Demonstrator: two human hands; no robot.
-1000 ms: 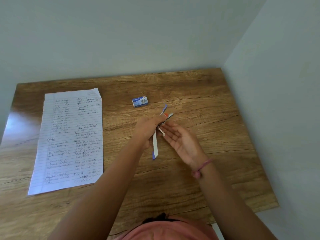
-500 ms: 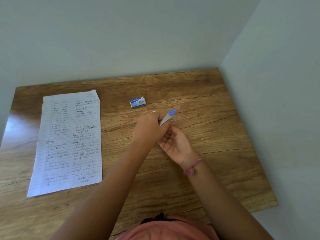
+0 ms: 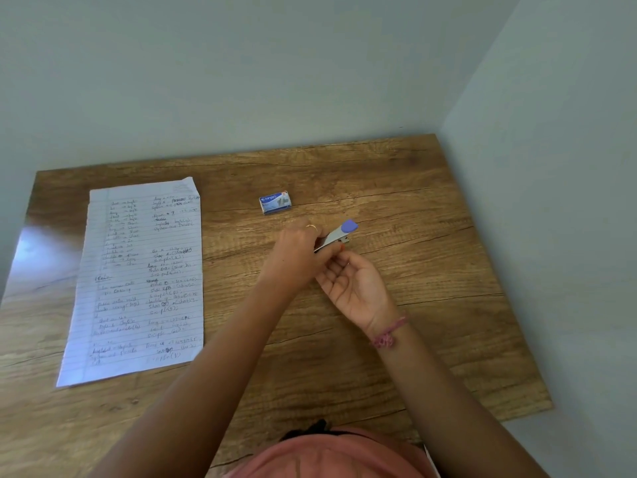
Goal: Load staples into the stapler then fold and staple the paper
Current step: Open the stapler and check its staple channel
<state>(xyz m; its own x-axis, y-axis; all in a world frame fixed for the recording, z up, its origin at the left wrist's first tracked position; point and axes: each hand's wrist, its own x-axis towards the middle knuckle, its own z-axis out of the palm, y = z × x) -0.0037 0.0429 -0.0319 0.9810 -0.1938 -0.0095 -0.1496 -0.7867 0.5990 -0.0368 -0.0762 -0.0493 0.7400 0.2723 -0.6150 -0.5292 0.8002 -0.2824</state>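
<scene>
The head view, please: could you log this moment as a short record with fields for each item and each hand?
stapler: closed, held above the table, purple end pointing away from the person
left hand: wrapped over the stapler's near end, ring on one finger
right hand: palm up under the stapler, fingertips touching it, bracelet at the wrist
staple box: small blue box, lying on the table beyond the hands, closed
paper: one lined handwritten sheet, flat and unfolded, left of the arms
table: wooden top, set in a wall corner
</scene>
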